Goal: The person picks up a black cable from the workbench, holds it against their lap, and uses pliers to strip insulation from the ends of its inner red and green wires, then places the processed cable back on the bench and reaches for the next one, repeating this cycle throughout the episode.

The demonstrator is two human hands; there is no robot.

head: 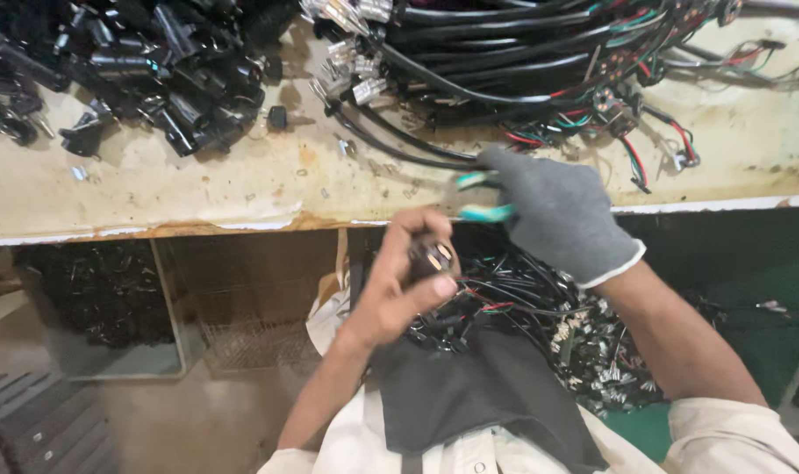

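My left hand [408,272] grips a small round black part [431,257] below the worktop [197,189] front edge, my gloved right hand [553,215] clasps teal-handled cutters [480,197]; many loose parts [154,61] appear unprocessed.

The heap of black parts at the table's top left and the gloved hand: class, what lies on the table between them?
In the head view, between the heap of black parts and the gloved right hand lie clear plug connectors, black cables and stained table.
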